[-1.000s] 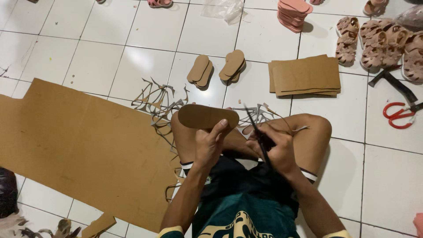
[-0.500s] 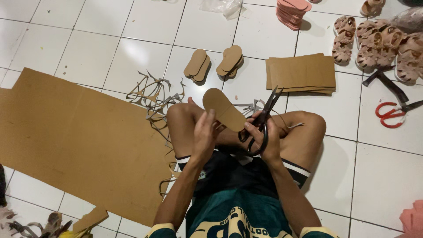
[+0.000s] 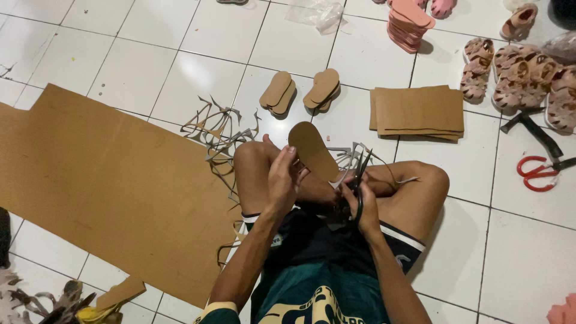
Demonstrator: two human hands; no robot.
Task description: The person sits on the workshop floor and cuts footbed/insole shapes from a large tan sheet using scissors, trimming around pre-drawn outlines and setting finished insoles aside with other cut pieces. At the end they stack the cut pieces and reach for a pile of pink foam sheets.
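Note:
I sit cross-legged on a white tiled floor. My left hand (image 3: 284,177) grips a tan sole-shaped cutout (image 3: 312,150) by its lower edge, held upright over my knees. My right hand (image 3: 362,207) is closed on black scissors (image 3: 360,174), whose blades point up beside the right edge of the cutout. A thin trimmed strip (image 3: 393,175) curls away from the blades across my right leg.
A large brown sheet (image 3: 102,180) lies on the left, offcut strips (image 3: 219,132) at its edge. Two small stacks of cut soles (image 3: 300,91) lie ahead, a pile of brown rectangles (image 3: 417,111) to the right, sandals (image 3: 528,75), pink soles (image 3: 408,18) and red-handled scissors (image 3: 537,174) beyond.
The cutout went from lying flat across my hands to standing tilted upright. The scissors shifted to its right edge, and both hands dropped slightly toward my lap.

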